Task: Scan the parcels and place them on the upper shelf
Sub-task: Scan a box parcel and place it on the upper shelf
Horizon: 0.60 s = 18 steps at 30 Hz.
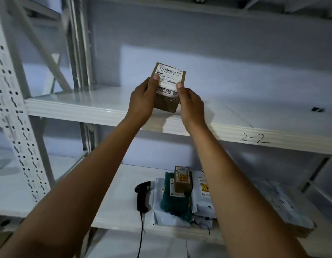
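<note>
The lower shelf (120, 192) carries a black scanner (142, 197) beside piled parcels (177, 200); the upper shelf (77, 107) reads 2-2.

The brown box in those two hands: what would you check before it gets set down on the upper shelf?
1. Grip: the left hand and right hand hold the brown box from either side, fingers curled round it: ok.
2. Landing spot: the upper shelf shows nothing in the way beneath the box: ok.
3. Label: it faces the person and its barcode is uncovered: ok.
4. Scanned: the scanner lies on the lower shelf, in neither hand: cannot tell.
5. Contact: whether the box's bottom edge touches the shelf: cannot tell.
</note>
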Motion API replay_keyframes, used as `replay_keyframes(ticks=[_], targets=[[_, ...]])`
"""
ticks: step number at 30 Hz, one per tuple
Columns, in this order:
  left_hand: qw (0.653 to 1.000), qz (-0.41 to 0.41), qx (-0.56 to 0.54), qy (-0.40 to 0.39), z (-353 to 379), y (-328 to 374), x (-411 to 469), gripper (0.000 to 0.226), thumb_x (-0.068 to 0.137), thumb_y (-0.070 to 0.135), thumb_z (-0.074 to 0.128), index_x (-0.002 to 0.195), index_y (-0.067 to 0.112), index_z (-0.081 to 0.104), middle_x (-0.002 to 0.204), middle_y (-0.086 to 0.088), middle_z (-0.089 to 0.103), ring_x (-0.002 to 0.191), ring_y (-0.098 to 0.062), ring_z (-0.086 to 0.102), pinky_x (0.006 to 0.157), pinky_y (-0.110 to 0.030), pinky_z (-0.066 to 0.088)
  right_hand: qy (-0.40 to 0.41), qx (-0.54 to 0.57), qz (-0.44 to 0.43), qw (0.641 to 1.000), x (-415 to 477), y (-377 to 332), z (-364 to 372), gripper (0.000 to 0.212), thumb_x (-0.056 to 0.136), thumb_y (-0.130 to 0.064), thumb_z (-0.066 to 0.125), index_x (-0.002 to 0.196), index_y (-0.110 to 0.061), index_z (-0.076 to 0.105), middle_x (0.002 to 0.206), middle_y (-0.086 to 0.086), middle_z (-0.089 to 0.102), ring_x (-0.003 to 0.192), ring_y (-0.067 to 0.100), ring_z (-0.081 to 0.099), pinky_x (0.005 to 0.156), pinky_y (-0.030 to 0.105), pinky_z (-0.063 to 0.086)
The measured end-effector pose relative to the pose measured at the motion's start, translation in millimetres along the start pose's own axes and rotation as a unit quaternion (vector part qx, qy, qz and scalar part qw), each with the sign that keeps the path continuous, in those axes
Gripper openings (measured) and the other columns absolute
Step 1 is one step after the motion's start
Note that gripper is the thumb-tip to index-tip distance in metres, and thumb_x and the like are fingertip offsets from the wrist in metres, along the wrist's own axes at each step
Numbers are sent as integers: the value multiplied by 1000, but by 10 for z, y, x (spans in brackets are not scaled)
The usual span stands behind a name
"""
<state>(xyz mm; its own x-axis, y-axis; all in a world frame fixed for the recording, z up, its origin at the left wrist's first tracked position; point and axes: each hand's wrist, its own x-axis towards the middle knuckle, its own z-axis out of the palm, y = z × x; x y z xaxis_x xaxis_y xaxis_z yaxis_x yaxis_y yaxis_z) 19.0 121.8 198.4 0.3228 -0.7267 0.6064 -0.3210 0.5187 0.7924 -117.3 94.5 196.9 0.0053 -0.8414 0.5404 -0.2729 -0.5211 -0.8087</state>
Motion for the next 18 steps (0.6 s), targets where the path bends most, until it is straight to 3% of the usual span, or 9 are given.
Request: replay_keyframes(ticks=[3, 7, 10, 14, 18], targets=[[997, -31, 64, -1, -23, -102, 156, 51, 104, 63, 34, 106, 30, 73, 92, 16, 71, 88, 2, 66, 72, -15, 48, -27, -63, 6, 998, 195, 25, 57, 52, 99, -64, 43, 84, -22, 69, 86, -8, 70, 85, 9, 63, 75, 34, 47], [992, -66, 103, 16, -2, -241, 285, 66, 100, 71, 30, 95, 22, 75, 84, 10, 68, 85, -7, 66, 75, -24, 49, -28, -90, 15, 995, 324, 90, 127, 63, 98, -66, 44, 73, -12, 67, 75, 0, 67, 75, 14, 60, 64, 33, 41], [986, -80, 143, 27, 43, -281, 348, 69, 101, 69, 26, 92, 18, 73, 78, 10, 62, 80, -3, 59, 67, -23, 40, -33, -85, 27, 995, 382, 122, 119, 65, 98, -65, 47, 59, -13, 54, 64, 2, 58, 65, 17, 54, 61, 33, 39], [978, -105, 176, 33, 87, -328, 393, 75, 99, 72, 26, 91, 13, 72, 79, 4, 61, 83, -17, 60, 76, -33, 38, -41, -91, 47, 994, 447, 148, 99, 66, 96, -68, 45, 62, -12, 52, 70, 4, 60, 68, 20, 56, 64, 34, 40], [974, -106, 196, 38, 97, -369, 404, 75, 99, 71, 26, 90, 11, 71, 79, 2, 58, 86, -23, 57, 79, -32, 36, -41, -105, 51, 992, 460, 167, 117, 68, 97, -68, 43, 59, -13, 48, 69, 5, 59, 67, 20, 55, 62, 34, 39]])
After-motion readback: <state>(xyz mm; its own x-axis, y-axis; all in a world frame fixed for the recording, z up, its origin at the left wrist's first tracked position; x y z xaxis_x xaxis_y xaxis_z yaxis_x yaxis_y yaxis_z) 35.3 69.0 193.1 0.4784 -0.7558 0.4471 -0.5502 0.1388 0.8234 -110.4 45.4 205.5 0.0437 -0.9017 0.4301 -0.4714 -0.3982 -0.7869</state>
